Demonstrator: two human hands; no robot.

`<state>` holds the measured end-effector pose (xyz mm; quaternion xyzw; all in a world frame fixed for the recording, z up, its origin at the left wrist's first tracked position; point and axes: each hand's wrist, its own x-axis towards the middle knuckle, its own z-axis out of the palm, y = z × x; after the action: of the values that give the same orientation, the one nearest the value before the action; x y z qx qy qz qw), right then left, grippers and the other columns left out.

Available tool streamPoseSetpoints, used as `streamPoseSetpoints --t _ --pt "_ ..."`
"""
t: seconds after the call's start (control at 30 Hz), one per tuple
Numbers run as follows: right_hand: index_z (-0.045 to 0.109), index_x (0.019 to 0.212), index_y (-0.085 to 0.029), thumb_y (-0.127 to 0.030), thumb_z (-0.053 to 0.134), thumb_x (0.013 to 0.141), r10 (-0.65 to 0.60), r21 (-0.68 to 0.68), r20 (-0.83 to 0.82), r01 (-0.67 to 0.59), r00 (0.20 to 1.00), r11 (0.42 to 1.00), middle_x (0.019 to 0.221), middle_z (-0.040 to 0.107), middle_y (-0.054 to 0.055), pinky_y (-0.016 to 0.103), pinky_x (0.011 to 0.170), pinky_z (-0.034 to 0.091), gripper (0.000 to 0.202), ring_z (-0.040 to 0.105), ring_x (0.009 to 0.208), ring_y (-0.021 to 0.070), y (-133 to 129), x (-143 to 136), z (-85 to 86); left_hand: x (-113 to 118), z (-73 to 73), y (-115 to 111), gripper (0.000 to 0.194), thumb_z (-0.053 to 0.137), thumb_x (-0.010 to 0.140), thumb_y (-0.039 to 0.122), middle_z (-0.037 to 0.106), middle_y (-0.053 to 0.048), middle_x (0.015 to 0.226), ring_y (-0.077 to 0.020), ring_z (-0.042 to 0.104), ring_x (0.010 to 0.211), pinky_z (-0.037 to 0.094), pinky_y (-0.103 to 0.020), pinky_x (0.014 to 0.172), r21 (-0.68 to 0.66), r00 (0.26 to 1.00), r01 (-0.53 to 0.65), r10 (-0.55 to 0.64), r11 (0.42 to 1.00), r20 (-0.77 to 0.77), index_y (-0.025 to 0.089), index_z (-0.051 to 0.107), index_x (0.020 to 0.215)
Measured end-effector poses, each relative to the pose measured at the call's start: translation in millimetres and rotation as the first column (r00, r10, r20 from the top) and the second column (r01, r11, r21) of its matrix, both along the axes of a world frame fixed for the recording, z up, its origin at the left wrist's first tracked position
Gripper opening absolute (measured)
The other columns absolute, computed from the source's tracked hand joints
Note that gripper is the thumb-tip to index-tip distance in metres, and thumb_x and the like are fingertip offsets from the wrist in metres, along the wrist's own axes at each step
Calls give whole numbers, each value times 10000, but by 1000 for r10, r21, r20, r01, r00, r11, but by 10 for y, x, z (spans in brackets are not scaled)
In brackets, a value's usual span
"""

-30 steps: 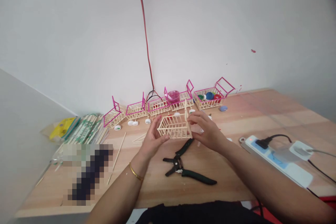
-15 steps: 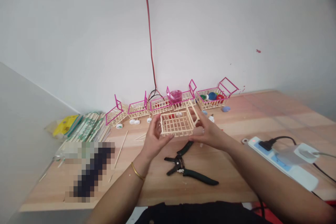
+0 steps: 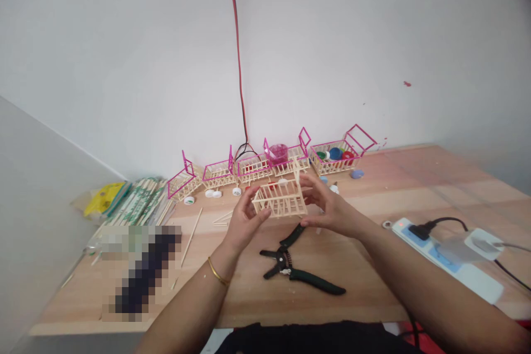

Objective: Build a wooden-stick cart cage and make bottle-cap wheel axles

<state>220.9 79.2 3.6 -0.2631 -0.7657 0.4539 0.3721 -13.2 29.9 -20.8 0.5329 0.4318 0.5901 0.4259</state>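
Note:
A small basket of bare wooden sticks [image 3: 279,200], with an upright handle at its right end, is held up over the table between my hands. My left hand [image 3: 244,218] grips its left end, thumb along the near lower edge. Curled round the right end is my right hand [image 3: 329,207], its fingers behind the handle and its thumb at the lower corner. Below the basket lies a pair of wire strippers [image 3: 282,260] with dark green handles, jaws to the left.
Several stick baskets with magenta rims [image 3: 218,166] line the wall, one holding coloured caps [image 3: 335,152]. White caps [image 3: 189,200] lie before them. Bundled sticks [image 3: 139,199] and a yellow packet [image 3: 103,197] are at left. A power strip [image 3: 448,260] with cables lies at right.
The basket has tipped and turned in my hands, so its side slats now face me more and its handle stands more upright. My right fingers have shifted slightly.

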Motion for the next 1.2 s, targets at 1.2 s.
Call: streamPoseSetpoints --t 1.2 --pt "382 1290 -208 -355 750 654 -200 140 209 173 957 975 1137 517 83 409 817 485 749 522 1024 241 -13 -88 -107 -110 -182 164 516 725 726 274 567 -110 1253 -231 555 1144 444 -374 969 -72 998 54 -56 996 -29 205 523 1196"
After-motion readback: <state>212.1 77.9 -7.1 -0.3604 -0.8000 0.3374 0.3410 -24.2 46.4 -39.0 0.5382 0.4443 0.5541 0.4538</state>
